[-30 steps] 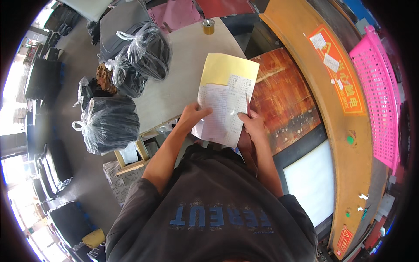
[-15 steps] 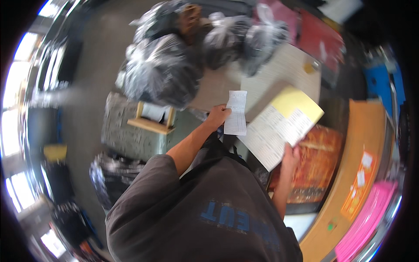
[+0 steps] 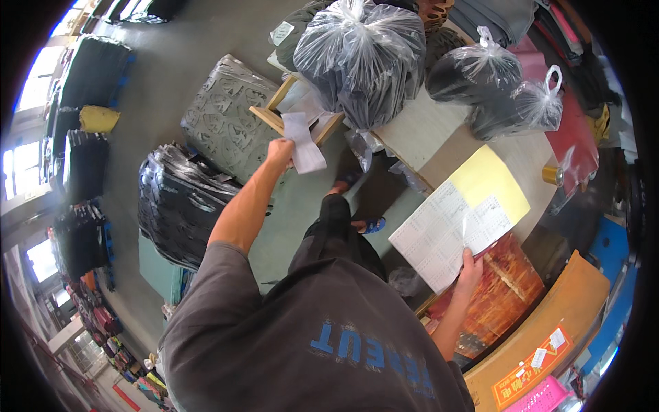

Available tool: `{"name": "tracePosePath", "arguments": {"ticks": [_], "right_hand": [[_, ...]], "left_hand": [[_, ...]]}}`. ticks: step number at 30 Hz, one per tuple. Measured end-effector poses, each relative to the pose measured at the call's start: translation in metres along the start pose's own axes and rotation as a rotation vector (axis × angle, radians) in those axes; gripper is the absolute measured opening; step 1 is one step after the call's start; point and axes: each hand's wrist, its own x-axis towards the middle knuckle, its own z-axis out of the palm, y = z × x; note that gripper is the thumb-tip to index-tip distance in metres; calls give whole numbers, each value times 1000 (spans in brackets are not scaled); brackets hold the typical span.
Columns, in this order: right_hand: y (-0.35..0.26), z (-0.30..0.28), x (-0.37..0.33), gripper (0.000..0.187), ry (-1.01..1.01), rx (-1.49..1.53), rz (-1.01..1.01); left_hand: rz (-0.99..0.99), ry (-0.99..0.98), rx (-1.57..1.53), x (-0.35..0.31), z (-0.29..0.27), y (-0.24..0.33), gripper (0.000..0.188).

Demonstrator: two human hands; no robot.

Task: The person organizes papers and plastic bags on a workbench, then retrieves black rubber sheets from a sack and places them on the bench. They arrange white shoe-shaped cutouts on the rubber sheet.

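Observation:
A narrow white paper slip [image 3: 304, 143] is pinched in my left hand [image 3: 281, 150], its lower half bent. Hand and slip are over the near side of a small wooden holder [image 3: 276, 118] with papers in it; whether they touch is unclear. My right hand [image 3: 469, 272] grips the lower edge of a yellow board [image 3: 504, 185], which is largely covered by white printed sheets [image 3: 439, 230]. The board is held tilted beside the table [image 3: 432, 127], partly in front of its edge. The right-hand fingers behind the board are hidden.
Clear plastic bags of dark material [image 3: 367, 65] stand on the table, near a gold-coloured roll [image 3: 552, 175]. Grey textured sheets [image 3: 226, 117] and a black stack [image 3: 182, 206] lie at left. A rust-red slab [image 3: 504, 295] and an orange-brown board [image 3: 549, 316] are at right.
My left hand has carried the slip leftward, away from the yellow board and up to the wooden holder. My right hand keeps its grip on the board. The whole view has turned.

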Motion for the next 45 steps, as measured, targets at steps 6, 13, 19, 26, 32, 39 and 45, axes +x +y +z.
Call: {"name": "tracePosePath", "arguments": {"ticks": [6, 13, 19, 26, 32, 39, 45], "right_hand": [[-4, 25, -58, 35, 163, 224, 74], [-26, 67, -74, 35, 466, 235, 220], [-24, 91, -80, 33, 489, 462, 138], [1, 83, -105, 21, 574, 610, 106], [-20, 30, -150, 20, 757, 793, -55], [-95, -156, -233, 23, 1244, 426, -279], [-207, -372, -377, 34, 1354, 96, -394]], "left_hand": [[-101, 60, -62, 130, 19, 22, 28], [290, 263, 327, 123, -26, -1, 54], [-517, -91, -572, 123, -27, -17, 96], [-426, -261, -786, 169, 4, 18, 63], [-197, -550, -600, 241, 59, 27, 49], [-186, -780, 492, 115, 101, -28, 42], [47, -1143, 1092, -23, 148, -73, 37]]}}
